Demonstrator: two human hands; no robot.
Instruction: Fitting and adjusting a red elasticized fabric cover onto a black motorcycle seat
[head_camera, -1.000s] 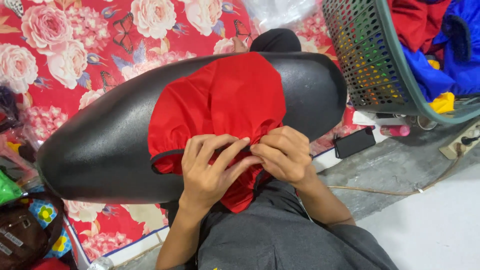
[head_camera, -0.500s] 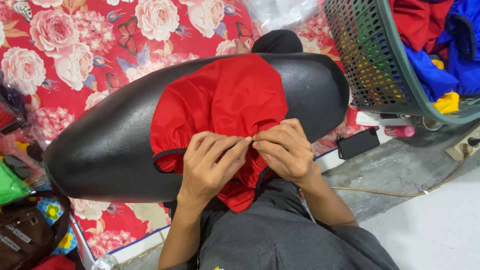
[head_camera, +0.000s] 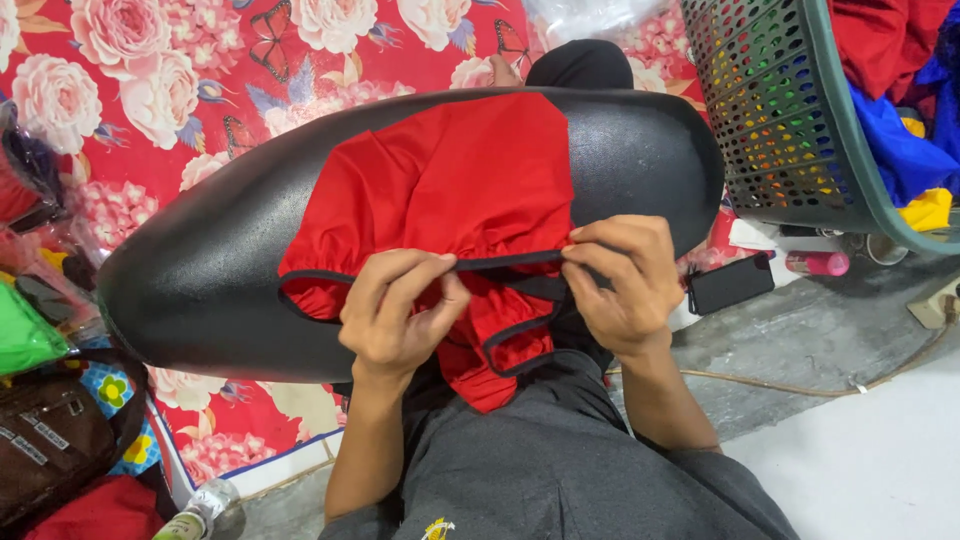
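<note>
A red cloth (head_camera: 450, 190) lies over a long black board (head_camera: 200, 290). The board runs from near left to far right, and the cloth covers its middle. A black trim (head_camera: 500, 263) runs along the near edge of the cloth, and it goes left to right, the same way as the gap between the two hands. The left hand (head_camera: 395, 315) is closed, and its fingers (head_camera: 435, 275) pinch the trim at its left part. The right hand (head_camera: 625, 275) is closed too, and its fingers (head_camera: 590, 240) pinch the trim a bit to the right. The trim is pulled straight between them. Both hands are on the trim, so neither one is nearer. The rest of the cloth lies on the far side of the fingers, and a small red flap (head_camera: 490, 350) hangs down on the near side, over the grey lap (head_camera: 540, 470). Under the board is a red sheet with flowers (head_camera: 150, 90). A green basket (head_camera: 790, 110) full of clothes sits far right. A black phone (head_camera: 730, 283) lies on the floor near the right hand. A brown bag (head_camera: 50, 450) sits near left.
</note>
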